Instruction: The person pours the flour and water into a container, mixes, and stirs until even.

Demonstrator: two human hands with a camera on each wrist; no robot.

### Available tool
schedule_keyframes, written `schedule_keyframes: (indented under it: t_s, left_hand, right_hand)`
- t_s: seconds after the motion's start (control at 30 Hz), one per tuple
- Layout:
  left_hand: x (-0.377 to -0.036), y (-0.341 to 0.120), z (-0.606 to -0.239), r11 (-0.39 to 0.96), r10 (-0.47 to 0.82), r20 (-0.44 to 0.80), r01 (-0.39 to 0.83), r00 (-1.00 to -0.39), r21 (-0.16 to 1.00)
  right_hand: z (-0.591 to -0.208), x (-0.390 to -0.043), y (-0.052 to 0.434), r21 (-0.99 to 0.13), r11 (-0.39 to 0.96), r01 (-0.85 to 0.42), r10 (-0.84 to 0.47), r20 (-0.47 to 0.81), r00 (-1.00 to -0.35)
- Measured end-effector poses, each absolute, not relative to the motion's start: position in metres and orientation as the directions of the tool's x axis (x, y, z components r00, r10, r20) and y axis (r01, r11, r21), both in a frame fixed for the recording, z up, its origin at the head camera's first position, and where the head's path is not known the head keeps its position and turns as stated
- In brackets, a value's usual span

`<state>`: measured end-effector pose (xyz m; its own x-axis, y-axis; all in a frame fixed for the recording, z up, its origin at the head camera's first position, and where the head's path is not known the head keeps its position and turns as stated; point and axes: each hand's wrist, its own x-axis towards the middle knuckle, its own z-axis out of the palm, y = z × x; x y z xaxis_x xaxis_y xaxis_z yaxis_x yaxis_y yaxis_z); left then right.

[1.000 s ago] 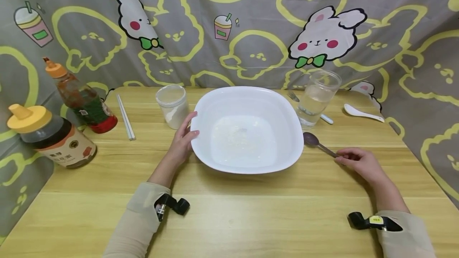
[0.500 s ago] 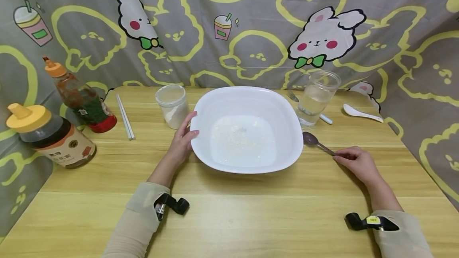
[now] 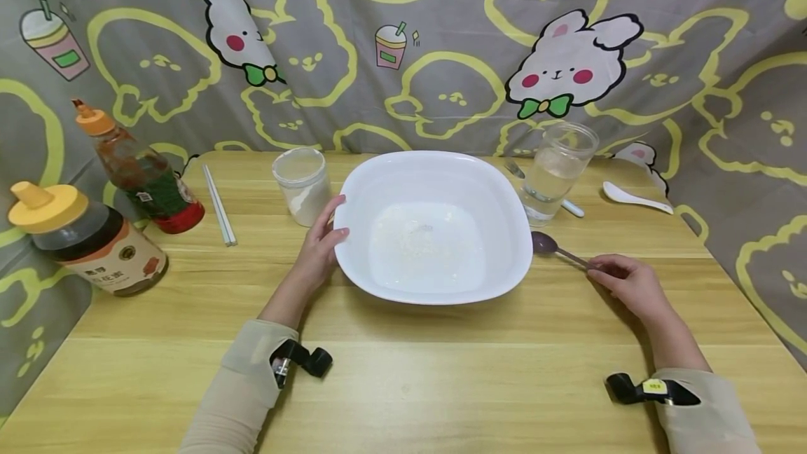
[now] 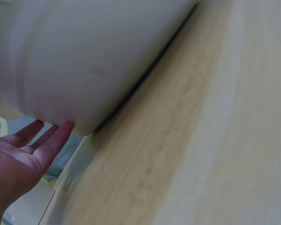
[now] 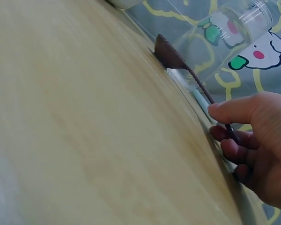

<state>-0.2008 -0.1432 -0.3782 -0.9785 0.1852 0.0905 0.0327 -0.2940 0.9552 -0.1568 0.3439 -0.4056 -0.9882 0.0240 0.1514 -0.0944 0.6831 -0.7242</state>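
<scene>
A white basin stands mid-table with pale powdery or flaky matter and a little clear liquid on its floor. My left hand grips its left rim, thumb over the edge; in the left wrist view several fingers lie against the outer wall. To the right of the basin, a dark purple-brown spoon points its bowl toward the basin. My right hand pinches the end of its handle between thumb and fingers. In the right wrist view the spoon lies low, its bowl at the tabletop.
Behind the spoon stands a clear jar of water, with a fork partly hidden behind it. A white spoon lies farther right. Left of the basin are a jar of white powder, chopsticks, a red sauce bottle and a honey bottle.
My right hand has shifted slightly left and up along the spoon handle, and its fingers have closed on the handle's end. The left hand and basin have stayed put.
</scene>
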Motion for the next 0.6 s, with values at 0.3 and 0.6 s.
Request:
schedule_keyframes:
  t_s: [0.3,0.6]
  left_hand:
    - [-0.201,-0.144,-0.379,-0.301,0.181,0.090,0.032,-0.979,0.953]
    - [-0.202,-0.144,-0.379,-0.288,0.178,0.082,0.028,-0.981,0.957]
  right_hand:
    - [-0.399,-0.156,0.351,-0.781,0.615,-0.107,-0.071,0.081,-0.994]
    - [-0.396,-0.155,0.357,-0.924,0.378,-0.063,-0.107,0.024,-0.994]
